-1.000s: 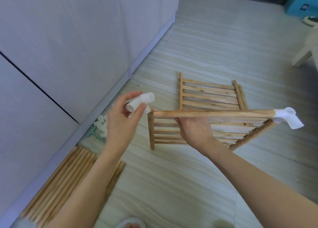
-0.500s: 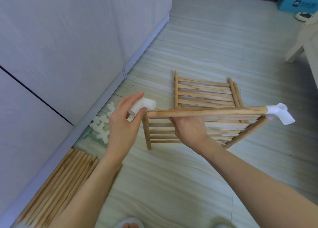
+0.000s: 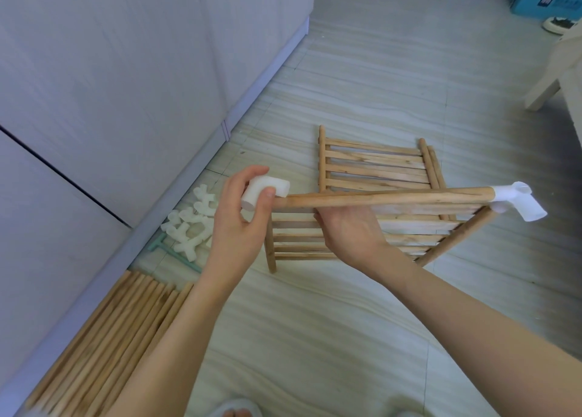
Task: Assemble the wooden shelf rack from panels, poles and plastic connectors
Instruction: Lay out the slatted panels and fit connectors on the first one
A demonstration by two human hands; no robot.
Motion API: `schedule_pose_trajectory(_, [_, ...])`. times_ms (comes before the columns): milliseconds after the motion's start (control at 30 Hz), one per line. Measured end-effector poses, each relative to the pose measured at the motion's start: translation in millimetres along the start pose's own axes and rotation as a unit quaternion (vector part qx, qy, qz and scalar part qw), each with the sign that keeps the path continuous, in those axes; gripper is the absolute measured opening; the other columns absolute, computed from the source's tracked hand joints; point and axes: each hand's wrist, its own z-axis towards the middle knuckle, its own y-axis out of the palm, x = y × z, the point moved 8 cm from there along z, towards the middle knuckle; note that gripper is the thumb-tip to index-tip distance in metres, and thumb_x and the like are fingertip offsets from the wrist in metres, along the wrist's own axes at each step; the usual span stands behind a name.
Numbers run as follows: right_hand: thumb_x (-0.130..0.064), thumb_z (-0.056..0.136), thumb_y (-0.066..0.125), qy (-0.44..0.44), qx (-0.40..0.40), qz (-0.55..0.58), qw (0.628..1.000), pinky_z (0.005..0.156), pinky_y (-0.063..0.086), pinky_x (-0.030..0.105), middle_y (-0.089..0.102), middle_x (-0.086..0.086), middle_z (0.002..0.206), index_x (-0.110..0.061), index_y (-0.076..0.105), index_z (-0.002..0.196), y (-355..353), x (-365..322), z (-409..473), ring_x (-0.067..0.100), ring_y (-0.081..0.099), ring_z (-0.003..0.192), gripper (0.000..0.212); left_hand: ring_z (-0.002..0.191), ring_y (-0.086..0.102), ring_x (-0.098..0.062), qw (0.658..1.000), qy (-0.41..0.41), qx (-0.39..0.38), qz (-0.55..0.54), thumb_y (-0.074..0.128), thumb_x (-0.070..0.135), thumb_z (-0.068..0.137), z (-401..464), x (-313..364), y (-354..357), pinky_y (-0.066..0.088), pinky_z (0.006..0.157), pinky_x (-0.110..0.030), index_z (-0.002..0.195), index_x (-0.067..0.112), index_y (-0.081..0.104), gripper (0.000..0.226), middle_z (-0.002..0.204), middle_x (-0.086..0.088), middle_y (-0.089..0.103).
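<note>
Pale striped floor tiles run alongside a white wall, and the work is going on above them. The left hand pinches a white plastic connector between thumb and fingers, holding it right at the bare left end of a wooden pole; whether the pole has entered the socket cannot be told. The right hand grips the slatted panel from below, fingers curled round its slats, holding it tilted off the floor. At the pole's far right end a second connector is already seated, joining it to a side rail.

Judging by this, assembly is at an early stage: one corner is done and a second is in hand. Much is left. Another panel lies flat on the floor just behind, a row of loose poles lies along the wall, and a heap of spare connectors sits near them beside a green tool.
</note>
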Motion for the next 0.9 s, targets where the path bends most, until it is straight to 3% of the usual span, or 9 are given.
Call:
schedule_pose_trajectory(100, [-0.014,0.097,0.042,-0.018,-0.063,0.013,0.998,0.082,0.048,0.041,0.052,0.016,0.127,-0.007,0.033,0.142,1.8,-3.0,-9.2,0.035,0.053,0.11,0.046,0.087,0.054,0.001,1.0,-0.005,-0.006,-0.02,0.048,0.031,0.092,-3.4,-2.9,2.5,0.044,0.07,-0.014,0.112,0.032,0.051,0.02,0.099,0.025,0.054])
schedule_pose_trajectory(167, [-0.013,0.094,0.049,-0.036,-0.053,0.013,0.998,0.093,0.048,0.043,0.054,0.02,0.13,0.001,0.039,0.138,-9.3,-10.3,-21.9,0.036,0.055,0.114,0.047,0.081,0.053,0.002,1.0,-0.005,-0.002,-0.025,0.047,0.033,0.091,-5.0,-3.1,2.9,0.042,0.065,-0.011,0.112,0.031,0.051,0.022,0.094,0.029,0.054])
schedule_pose_trajectory(233, [-0.013,0.09,0.054,-0.06,0.052,0.038,0.996,0.072,0.056,0.041,0.069,0.016,0.099,0.001,0.065,0.109,-37.3,-21.0,-36.7,0.033,0.067,0.086,0.026,0.079,0.054,0.002,1.0,-0.004,0.008,-0.028,0.048,0.034,0.09,-5.7,-2.7,2.2,0.042,0.064,-0.01,0.112,0.032,0.052,0.022,0.094,0.029,0.055])
schedule_pose_trajectory(300, [-0.02,0.09,0.049,-0.074,0.179,0.065,0.979,0.04,0.046,0.03,0.064,0.006,0.066,-0.005,0.069,0.075,-71.5,-23.6,-47.6,0.026,0.059,0.051,0.029,0.08,0.055,0.002,0.999,-0.003,0.015,-0.032,0.049,0.034,0.09,-5.8,-2.1,1.5,0.042,0.065,-0.01,0.111,0.032,0.052,0.022,0.093,0.03,0.055])
schedule_pose_trajectory(367, [-0.029,0.089,0.052,-0.067,0.214,0.072,0.972,0.041,0.037,0.027,0.058,0.003,0.064,-0.008,0.065,0.073,-93.3,-25.0,-42.5,0.023,0.053,0.05,0.029,0.082,0.055,0.003,0.999,0.0,0.021,-0.03,0.049,0.033,0.09,-6.5,-1.4,0.9,0.041,0.066,-0.009,0.112,0.032,0.052,0.022,0.094,0.03,0.055])
schedule_pose_trajectory(533, [-0.05,0.092,0.044,-0.056,-0.006,-0.022,0.998,0.081,0.033,0.034,0.057,0.002,0.109,-0.018,0.055,0.118,-64.3,-26.6,-4.9,0.024,0.051,0.105,0.043,0.089,0.054,0.006,0.999,0.011,0.038,-0.025,0.05,0.027,0.092,-11.7,-0.5,0.7,0.041,0.071,-0.006,0.117,0.027,0.051,0.025,0.099,0.03,0.054])
schedule_pose_trajectory(633, [-0.045,0.098,0.033,-0.08,0.016,0.005,0.997,0.063,0.029,0.028,0.055,-0.002,0.108,-0.019,0.05,0.116,-59.4,-28.9,-3.9,0.021,0.057,0.094,0.036,0.089,0.055,0.006,0.997,0.016,0.062,-0.043,0.048,0.028,0.093,-13.2,4.0,-0.7,0.042,0.071,-0.006,0.117,0.032,0.05,0.024,0.101,0.026,0.055])
schedule_pose_trajectory(800, [-0.034,0.094,0.047,-0.084,0.028,0.006,0.996,0.05,0.025,0.027,0.062,0.006,0.084,-0.007,0.06,0.095,-63.1,-31.5,-2.4,0.026,0.058,0.064,0.03,0.084,0.059,0.005,0.989,0.015,0.103,-0.105,0.049,0.028,0.094,-0.2,11.7,-11.5,0.048,0.068,-0.011,0.112,0.04,0.049,0.021,0.099,0.032,0.055])
schedule_pose_trajectory(900, [-0.033,0.091,0.042,-0.062,0.05,-0.001,0.997,0.04,0.01,0.02,0.061,0.006,0.071,-0.006,0.062,0.084,-73.6,-26.1,-2.4,0.025,0.055,0.05,0.034,0.092,0.06,0.0,0.986,-0.006,0.119,-0.113,0.049,0.032,0.093,-5.7,-0.6,-20.8,0.051,0.073,-0.018,0.109,0.042,0.05,0.019,0.101,0.029,0.055])
